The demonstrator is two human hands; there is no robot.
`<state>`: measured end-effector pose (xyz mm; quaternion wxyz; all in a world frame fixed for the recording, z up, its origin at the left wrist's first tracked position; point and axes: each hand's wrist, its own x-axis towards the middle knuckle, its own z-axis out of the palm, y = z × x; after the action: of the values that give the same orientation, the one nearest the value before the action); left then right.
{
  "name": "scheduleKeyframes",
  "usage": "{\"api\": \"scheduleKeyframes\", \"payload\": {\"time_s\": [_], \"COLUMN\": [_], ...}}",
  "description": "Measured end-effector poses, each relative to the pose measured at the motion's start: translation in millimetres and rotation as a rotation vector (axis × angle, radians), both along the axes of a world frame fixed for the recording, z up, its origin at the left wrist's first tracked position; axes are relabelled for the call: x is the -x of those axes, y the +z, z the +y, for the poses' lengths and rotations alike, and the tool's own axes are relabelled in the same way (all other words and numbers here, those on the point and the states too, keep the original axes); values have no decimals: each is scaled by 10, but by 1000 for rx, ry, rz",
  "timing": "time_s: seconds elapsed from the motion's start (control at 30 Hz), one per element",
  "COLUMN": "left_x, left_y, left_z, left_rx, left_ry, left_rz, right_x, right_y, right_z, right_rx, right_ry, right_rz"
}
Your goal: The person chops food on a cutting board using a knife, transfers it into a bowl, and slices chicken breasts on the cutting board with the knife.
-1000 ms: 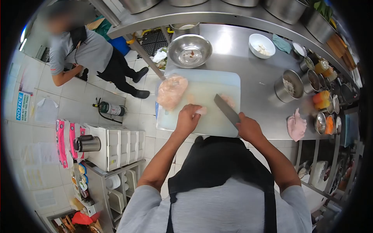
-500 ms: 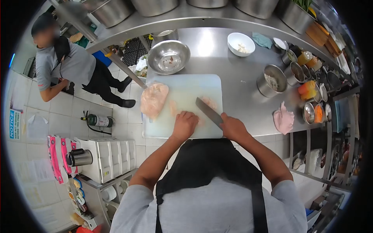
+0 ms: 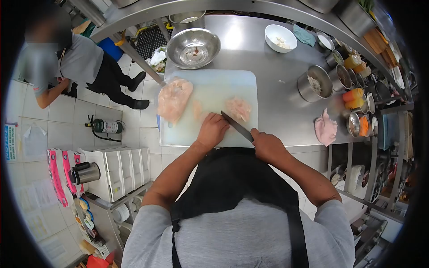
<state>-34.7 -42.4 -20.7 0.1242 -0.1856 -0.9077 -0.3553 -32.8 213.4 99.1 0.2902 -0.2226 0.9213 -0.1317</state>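
Observation:
My right hand (image 3: pixel 268 145) is closed round the handle of a knife (image 3: pixel 237 127), whose broad dark blade slants up and left over a pale cutting board (image 3: pixel 210 82). Close to the blade's tip, my left hand (image 3: pixel 213 129) rests on the board with its fingers curled down; anything under them is hidden. A large pale piece of raw meat (image 3: pixel 174 100) lies at the board's left side. Cut pieces of meat (image 3: pixel 238 109) form a small pile beyond the blade. One thin strip (image 3: pixel 197 109) lies between the large piece and the pile.
Beyond the board stand a steel bowl (image 3: pixel 193 49) and a white bowl (image 3: pixel 281 39). To the right are a steel pot (image 3: pixel 315 83), a pink cloth (image 3: pixel 325 127) and several small containers. A shelf edge (image 3: pixel 250 6) crosses the top. Another person (image 3: pixel 85 58) stands at the left.
The view has shifted. My left hand held up a small pale piece and now is down on the board beside the blade. The knife has moved from beside the pile to nearer my left hand.

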Motion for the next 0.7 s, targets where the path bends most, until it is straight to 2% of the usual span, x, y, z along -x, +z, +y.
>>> {"api": "scheduleKeyframes", "payload": {"time_s": [0.17, 0.4, 0.5, 0.6, 0.7], "left_x": [52, 72, 321, 573, 768], "left_y": [2, -99, -63, -72, 332], "left_z": [-37, -44, 23, 96, 154], "left_rx": [76, 3, 137, 122, 292], "left_ry": [-11, -73, -222, -260, -310], "left_rz": [-45, -15, -12, -141, -173], "right_x": [141, 34, -52, -95, -141], "right_y": [-289, 34, 73, 126, 150], "right_z": [-168, 66, 235, 369, 454], "right_rx": [55, 44, 85, 194, 205], "right_ry": [-48, -176, -353, -461, -540], "right_rz": [5, -25, 49, 112, 136]}}
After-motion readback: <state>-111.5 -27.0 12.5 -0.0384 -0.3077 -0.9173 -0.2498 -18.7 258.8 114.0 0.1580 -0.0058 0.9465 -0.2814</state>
